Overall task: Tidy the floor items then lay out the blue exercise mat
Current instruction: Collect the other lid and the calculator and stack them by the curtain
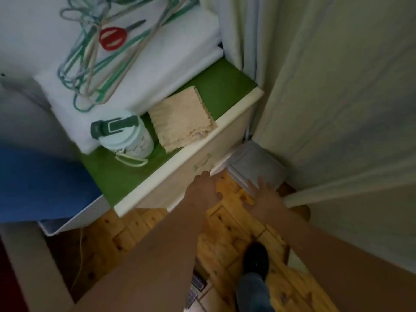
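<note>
Both my arms reach forward and down over the wooden floor (pixel 227 224). My right hand (pixel 263 192) has its fingers spread and touches the near edge of a grey-white lidded box (pixel 254 163), which sits on the floor in the corner beside the curtain. To its left, my left hand (pixel 206 190) has straight fingers whose tips are at the drawer front of the cream cabinet (pixel 234 129). At the left edge lies a large blue, blurred thing (pixel 33 183) on a white mesh basket (pixel 74 221); I cannot tell whether it is the mat.
The cabinet's green top (pixel 225 84) carries a pale bottle (pixel 126 136), a folded beige cloth (pixel 182 122), white folded fabric with wire hangers (pixel 96 70) and red-handled scissors (pixel 112 38). A pale curtain (pixel 349 109) fills the right. My black shoe (pixel 256 260) stands below.
</note>
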### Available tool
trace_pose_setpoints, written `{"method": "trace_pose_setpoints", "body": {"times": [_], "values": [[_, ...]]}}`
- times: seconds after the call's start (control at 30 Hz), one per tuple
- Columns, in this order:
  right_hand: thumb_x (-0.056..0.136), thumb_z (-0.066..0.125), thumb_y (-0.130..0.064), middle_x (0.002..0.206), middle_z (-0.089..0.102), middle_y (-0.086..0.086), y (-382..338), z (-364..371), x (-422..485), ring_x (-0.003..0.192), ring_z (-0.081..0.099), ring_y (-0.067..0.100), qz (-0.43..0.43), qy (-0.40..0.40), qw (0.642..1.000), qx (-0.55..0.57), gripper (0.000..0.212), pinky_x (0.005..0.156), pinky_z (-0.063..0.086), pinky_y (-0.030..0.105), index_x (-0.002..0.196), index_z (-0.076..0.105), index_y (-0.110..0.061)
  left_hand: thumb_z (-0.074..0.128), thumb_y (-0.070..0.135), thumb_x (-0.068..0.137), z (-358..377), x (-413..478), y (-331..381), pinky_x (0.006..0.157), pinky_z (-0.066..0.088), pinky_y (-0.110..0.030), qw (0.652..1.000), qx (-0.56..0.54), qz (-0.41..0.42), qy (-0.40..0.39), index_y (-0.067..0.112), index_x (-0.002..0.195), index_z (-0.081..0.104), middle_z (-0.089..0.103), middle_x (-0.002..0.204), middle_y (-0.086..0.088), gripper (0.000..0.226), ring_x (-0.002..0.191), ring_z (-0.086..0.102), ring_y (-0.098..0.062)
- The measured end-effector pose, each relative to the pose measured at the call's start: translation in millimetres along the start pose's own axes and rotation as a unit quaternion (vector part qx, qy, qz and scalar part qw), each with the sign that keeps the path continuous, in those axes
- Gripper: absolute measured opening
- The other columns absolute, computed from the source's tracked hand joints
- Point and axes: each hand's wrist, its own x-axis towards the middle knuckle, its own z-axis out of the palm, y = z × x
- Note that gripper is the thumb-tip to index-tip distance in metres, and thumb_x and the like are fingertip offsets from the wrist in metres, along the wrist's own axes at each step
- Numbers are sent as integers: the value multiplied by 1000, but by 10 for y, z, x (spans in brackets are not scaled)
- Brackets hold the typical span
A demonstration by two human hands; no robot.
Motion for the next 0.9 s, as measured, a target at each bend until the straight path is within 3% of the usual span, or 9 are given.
{"method": "trace_pose_setpoints", "body": {"times": [0.17, 0.4, 0.6, 0.77, 0.9], "values": [[91, 44, -59, 163, -8, 4, -327, 755, -684, 149, 1, 33, 9, -47, 999, -17, 86, 120, 15, 48, 155, -3, -27, 58, 34, 94, 527, -898, -612, 101, 45, -43, 998, -17, -26, -47, 32, 152, 29, 42, 139, -16, 65, 125, 45, -32], [91, 50, -54, 164, -1, 5, -868, 1981, -1412, 147, 19, 30, 6, -106, 994, 10, 88, 116, 30, 42, 156, -2, -23, 56, 40, 95, 1734, -2120, -1500, 103, 45, -43, 980, -45, -166, -101, 30, 156, 12, 25, 156, -11, 76, 136, 36, -33], [93, 53, -49, 164, 2, 6, -1072, 3135, -1282, 143, 30, 29, -11, -145, 989, 34, 87, 109, 39, 36, 156, -1, -23, 63, 39, 89, 2963, -2329, -2094, 106, 43, -39, 950, -154, -253, -96, 20, 152, 24, 37, 148, -13, 76, 131, 44, -31], [95, 53, -37, 160, 17, 8, -969, 3904, -824, 141, 34, 29, 4, -120, 990, 68, 77, 107, 39, 37, 156, 9, -18, 62, 31, 90, 3802, -2049, -2429, 95, 53, -44, 890, -304, -337, -43, 15, 152, 24, 42, 142, -16, 74, 117, 56, -33], [97, 51, -30, 151, 33, 12, -826, 4451, -319, 126, 48, 30, 21, -87, 992, 85, 66, 94, 45, 35, 153, 20, -13, 59, 29, 92, 4381, -1658, -2631, 94, 53, -42, 821, -402, -404, -25, 10, 153, 20, 39, 148, -17, 75, 124, 51, -36]]}}
